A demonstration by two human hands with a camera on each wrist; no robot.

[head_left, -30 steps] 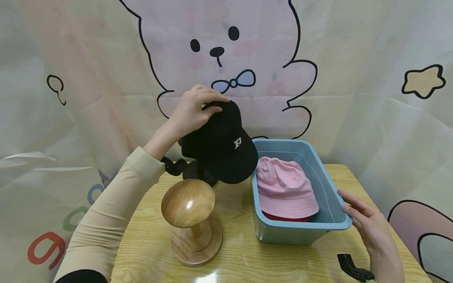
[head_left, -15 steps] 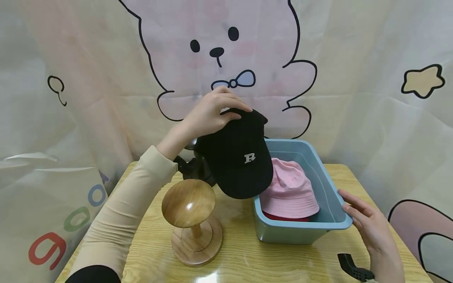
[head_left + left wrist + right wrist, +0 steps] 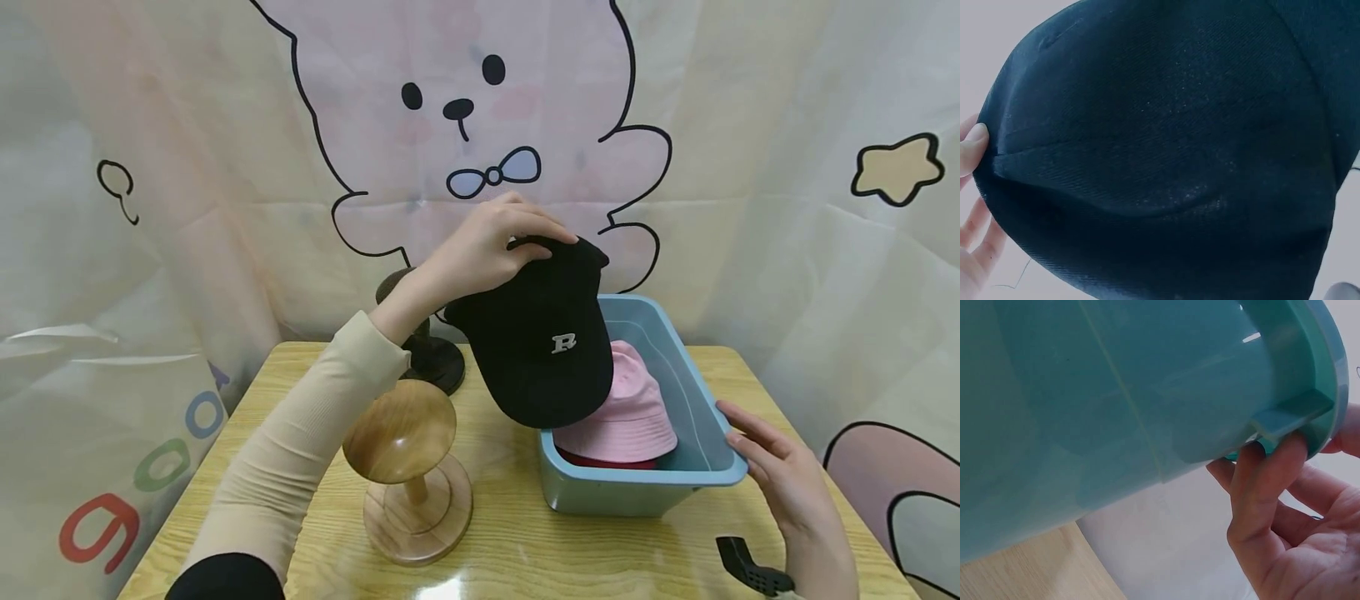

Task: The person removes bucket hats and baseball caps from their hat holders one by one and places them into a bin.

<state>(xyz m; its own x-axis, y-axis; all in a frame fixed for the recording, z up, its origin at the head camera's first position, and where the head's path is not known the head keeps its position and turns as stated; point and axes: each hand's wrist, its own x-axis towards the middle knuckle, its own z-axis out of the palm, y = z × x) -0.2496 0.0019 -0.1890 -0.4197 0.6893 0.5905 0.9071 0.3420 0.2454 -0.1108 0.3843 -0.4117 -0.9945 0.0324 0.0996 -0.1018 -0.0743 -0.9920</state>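
Note:
My left hand [image 3: 498, 250] pinches the crown of a black baseball cap [image 3: 536, 333] between thumb and fingers. The cap hangs brim down, a white letter on its front, partly in front of a blue plastic bin [image 3: 693, 392]. Its dark crown [image 3: 1166, 137] fills most of the left wrist view. Inside the bin lies a pink bucket hat [image 3: 637, 408], partly hidden by the cap, with something red [image 3: 600, 461] under it. My right hand [image 3: 795, 483] grips the bin's right rim; the right wrist view shows fingers [image 3: 1260, 487] curled beneath the edge.
A wooden hat stand [image 3: 401, 433] with a round top stands left of the bin. Behind it is a dark stand [image 3: 438, 362], partly covered by my left forearm. All rest on a wooden table [image 3: 517, 550] before a printed curtain [image 3: 750, 167].
My left hand has carried the black cap to the right and slightly down, toward the bin, covering more of the pink hat. The right hand and bin have stayed put.

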